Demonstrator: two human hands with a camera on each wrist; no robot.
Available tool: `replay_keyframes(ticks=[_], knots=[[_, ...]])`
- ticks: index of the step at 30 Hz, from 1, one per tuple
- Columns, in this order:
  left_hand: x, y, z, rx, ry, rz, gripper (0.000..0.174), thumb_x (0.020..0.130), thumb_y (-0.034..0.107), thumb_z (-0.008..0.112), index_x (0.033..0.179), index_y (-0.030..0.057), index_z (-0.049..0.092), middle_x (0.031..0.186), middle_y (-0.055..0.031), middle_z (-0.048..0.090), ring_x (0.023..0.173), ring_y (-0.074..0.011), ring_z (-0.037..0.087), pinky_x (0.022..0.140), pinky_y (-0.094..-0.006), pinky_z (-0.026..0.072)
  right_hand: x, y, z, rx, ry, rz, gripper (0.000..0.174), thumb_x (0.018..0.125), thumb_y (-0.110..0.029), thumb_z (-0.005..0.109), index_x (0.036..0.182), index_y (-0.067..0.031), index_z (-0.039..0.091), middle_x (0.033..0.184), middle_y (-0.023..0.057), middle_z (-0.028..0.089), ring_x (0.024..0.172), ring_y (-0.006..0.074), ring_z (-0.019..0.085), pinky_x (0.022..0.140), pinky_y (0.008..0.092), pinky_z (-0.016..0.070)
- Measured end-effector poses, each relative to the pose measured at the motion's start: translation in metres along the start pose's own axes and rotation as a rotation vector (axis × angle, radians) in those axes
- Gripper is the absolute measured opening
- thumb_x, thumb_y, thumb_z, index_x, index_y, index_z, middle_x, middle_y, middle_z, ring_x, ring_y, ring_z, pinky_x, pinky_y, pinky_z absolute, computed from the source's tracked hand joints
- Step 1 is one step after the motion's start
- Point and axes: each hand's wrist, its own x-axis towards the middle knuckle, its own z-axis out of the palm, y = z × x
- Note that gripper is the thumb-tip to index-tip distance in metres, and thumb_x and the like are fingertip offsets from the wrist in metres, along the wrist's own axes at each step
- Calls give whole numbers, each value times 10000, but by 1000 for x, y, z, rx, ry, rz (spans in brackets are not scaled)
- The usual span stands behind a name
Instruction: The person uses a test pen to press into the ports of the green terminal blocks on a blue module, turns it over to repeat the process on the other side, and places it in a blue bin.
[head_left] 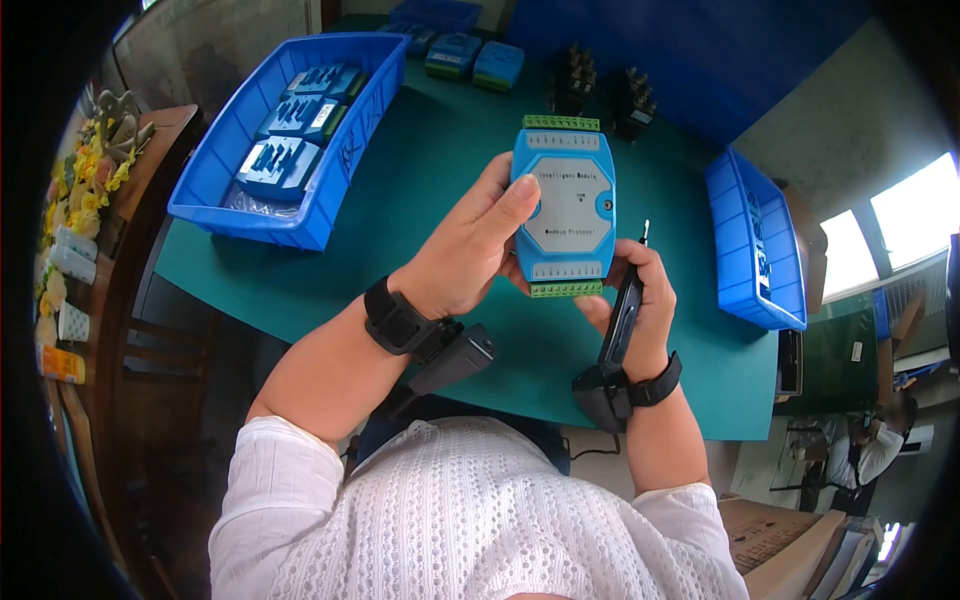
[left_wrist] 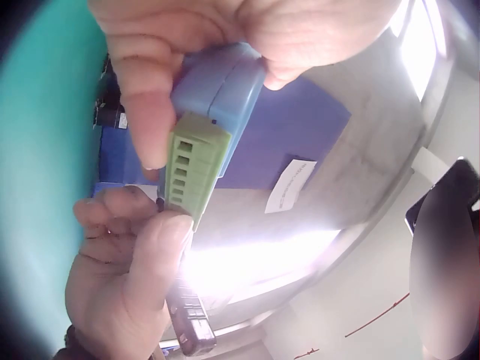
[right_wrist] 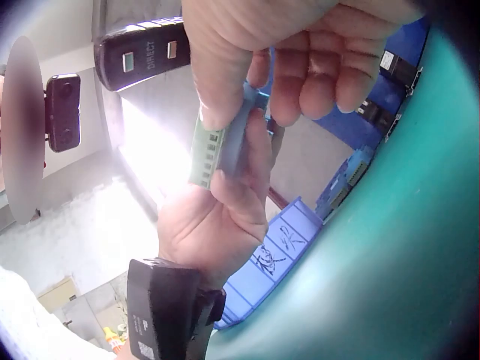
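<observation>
My left hand [head_left: 462, 238] grips a blue module [head_left: 568, 245] with a grey printed face, its thumb over the left edge. Green terminal blocks run along the module's two short ends; the lower terminal block [head_left: 566, 289] faces me. In my right hand [head_left: 652, 300] lies a black electric screwdriver [head_left: 626, 315], its slim metal tip pointing away from me beside the module. The right wrist view shows the screwdriver's buttoned body [right_wrist: 142, 56] close up. My right thumb [left_wrist: 161, 247] is right at the lower terminal block, while the other right fingers curl loosely.
A blue bin [head_left: 335, 185] with several blue modules stands at the left of the green table [head_left: 430, 150]. Another blue bin [head_left: 735, 230] is at the right. More modules [head_left: 498, 66] and dark components [head_left: 632, 105] sit at the back. A person [head_left: 870, 450] is at far right.
</observation>
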Motion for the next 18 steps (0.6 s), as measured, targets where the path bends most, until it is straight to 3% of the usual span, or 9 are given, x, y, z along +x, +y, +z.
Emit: replay_keyframes(ticks=[2, 5, 11, 14, 17, 18], knots=[[0, 1, 1, -10, 18, -19, 468, 938, 331, 400, 1315, 79, 285, 1152, -71, 512, 977, -162, 584, 642, -312, 560, 0, 0, 0, 3, 1, 4, 523, 662, -234, 787, 1048, -8, 516, 752, 67, 610, 687, 142, 609, 633, 240, 484], [2, -1, 4, 4, 47, 25, 447, 928, 400, 393, 1219, 63, 346, 1014, -67, 521, 834, -140, 601, 492, -264, 529, 1, -1, -1, -43, -7, -19, 477, 677, -168, 767, 1054, -9, 520, 757, 66, 612, 687, 141, 610, 639, 241, 486], [3, 4, -1, -153, 28, -108, 443, 934, 404, 361, 1214, 62, 379, 1022, -83, 555, 800, -161, 622, 477, -261, 522, 4, -4, 0, -14, 15, -55, 384, 714, -1, 676, 1064, -7, 519, 774, 64, 618, 709, 132, 612, 663, 238, 490], [3, 6, -2, -220, 29, -195, 445, 942, 393, 337, 1220, 50, 398, 1026, -86, 578, 804, -162, 628, 480, -253, 520, 4, -3, 0, -10, 43, -31, 373, 727, 21, 647, 1073, -8, 511, 810, 72, 626, 724, 127, 612, 671, 236, 491], [6, 2, -12, -403, -90, -253, 443, 950, 378, 316, 1231, 46, 404, 1021, -81, 594, 806, -159, 631, 498, -252, 526, 4, -2, 0, -14, 98, -15, 371, 743, 21, 632, 1088, -9, 500, 846, 81, 630, 744, 123, 612, 673, 238, 491], [6, 2, -10, -382, -36, -270, 450, 946, 395, 320, 1239, 65, 409, 1007, -70, 607, 776, -151, 632, 466, -238, 486, 4, -1, 0, 0, 107, -13, 368, 753, 23, 620, 1097, -9, 493, 854, 85, 630, 745, 124, 610, 678, 240, 491]])
